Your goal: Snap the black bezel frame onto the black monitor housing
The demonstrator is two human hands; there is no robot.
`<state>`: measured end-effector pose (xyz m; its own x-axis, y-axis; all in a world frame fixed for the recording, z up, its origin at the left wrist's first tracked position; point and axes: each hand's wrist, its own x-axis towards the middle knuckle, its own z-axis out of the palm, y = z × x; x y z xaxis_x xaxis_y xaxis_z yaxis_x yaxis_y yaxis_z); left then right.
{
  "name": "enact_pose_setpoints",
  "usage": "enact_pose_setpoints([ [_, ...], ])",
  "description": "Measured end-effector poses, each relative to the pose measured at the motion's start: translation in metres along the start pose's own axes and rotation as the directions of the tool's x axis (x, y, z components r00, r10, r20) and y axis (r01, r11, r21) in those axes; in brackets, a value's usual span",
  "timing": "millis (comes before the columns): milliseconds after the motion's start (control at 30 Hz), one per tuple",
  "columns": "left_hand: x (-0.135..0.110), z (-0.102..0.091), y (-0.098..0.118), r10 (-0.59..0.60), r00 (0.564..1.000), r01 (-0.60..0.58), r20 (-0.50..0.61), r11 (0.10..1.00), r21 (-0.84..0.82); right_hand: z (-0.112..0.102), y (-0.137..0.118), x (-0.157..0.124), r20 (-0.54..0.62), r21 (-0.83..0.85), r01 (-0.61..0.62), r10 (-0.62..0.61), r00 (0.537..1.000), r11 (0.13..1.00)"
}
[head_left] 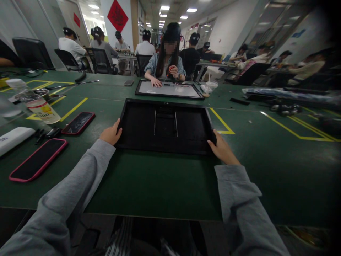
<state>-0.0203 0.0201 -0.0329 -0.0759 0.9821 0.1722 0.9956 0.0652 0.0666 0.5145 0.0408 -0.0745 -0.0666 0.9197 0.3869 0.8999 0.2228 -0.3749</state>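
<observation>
A black flat monitor [165, 126] lies back side up on the green table [160, 185] in front of me. My left hand [110, 134] grips its near left corner, thumb on top. My right hand [222, 151] grips the near right corner, fingers curled on the edge. Grey sleeves cover both my arms.
Two phones in pink cases [37, 160] [78, 122], a plastic bottle [39, 106] and a white box [13, 138] lie to the left. Across the table a person works on another monitor [167, 89]. Yellow tape lines [293, 131] mark the table; black parts [285, 108] lie right.
</observation>
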Motion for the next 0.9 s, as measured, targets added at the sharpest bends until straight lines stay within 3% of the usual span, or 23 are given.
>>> enact_pose_setpoints([
  [900, -0.0010, -0.0030, 0.0025, -0.011, 1.000, 0.011, 0.020, 1.000, 0.001, -0.0026, -0.0046, 0.0006, 0.014, -0.014, -0.022, 0.023, 1.000, 1.000],
])
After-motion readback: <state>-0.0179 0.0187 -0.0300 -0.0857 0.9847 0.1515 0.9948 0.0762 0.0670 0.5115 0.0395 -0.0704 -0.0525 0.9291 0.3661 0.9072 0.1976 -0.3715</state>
